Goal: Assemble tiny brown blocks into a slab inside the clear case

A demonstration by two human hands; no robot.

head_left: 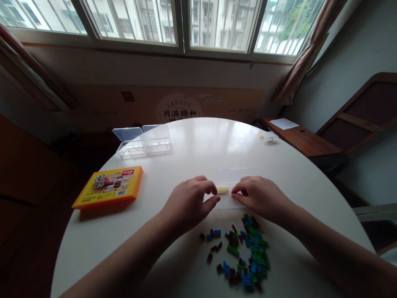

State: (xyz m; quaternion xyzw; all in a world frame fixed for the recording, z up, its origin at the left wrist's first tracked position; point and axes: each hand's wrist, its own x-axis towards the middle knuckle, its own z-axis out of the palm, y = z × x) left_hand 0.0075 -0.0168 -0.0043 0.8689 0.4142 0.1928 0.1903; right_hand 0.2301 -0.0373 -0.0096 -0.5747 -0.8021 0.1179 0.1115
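A small row of pale yellow toy bricks (222, 190) lies in a clear plastic box (234, 174) whose lid is folded back. My left hand (192, 200) is at the left end of the bricks, its thumb and index finger apart; whether a fingertip touches them I cannot tell. Over the right part of the box, my right hand (262, 196) has its thumb and index finger brought together in a pinch. Anything between those fingertips is too small to make out. Nearer to me lies a loose pile of blue, green and brown toy bricks (256, 252).
An orange-yellow box (108, 187) rests at the left of the round white table (198, 145). Behind it stand clear plastic boxes (132, 149) with raised lids. A small white packet (269, 138) lies at the far right. A wooden desk (307, 134) stands beyond the table.
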